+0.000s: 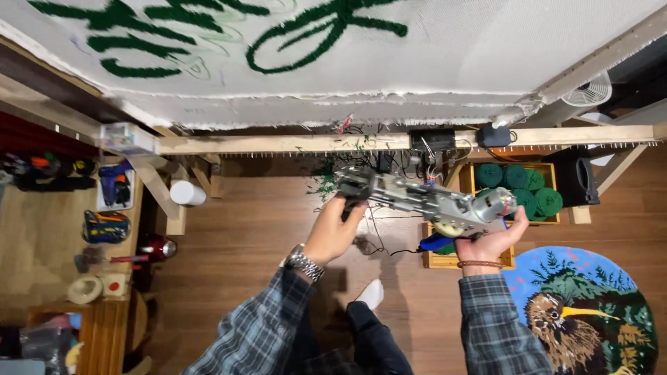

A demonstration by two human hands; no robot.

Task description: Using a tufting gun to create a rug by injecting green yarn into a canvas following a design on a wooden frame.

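Observation:
A metal tufting gun point(424, 198) hangs level between my two hands, below a white cloth point(389, 62) stretched on a wooden frame point(278, 144). My left hand point(333, 229), with a watch at the wrist, grips the gun's front handle. Under the motor end, my right hand point(490, 243) holds the rear of the gun by its blue grip. Green tufted shapes point(306, 31) show on the cloth above. The gun's tip is apart from the cloth.
A wooden crate of green yarn cones point(531, 191) stands on the floor behind the gun. A round bird rug point(583, 312) lies at the right. On the left, a workbench point(42, 236) carries tools. A white fan point(590, 90) sits at upper right.

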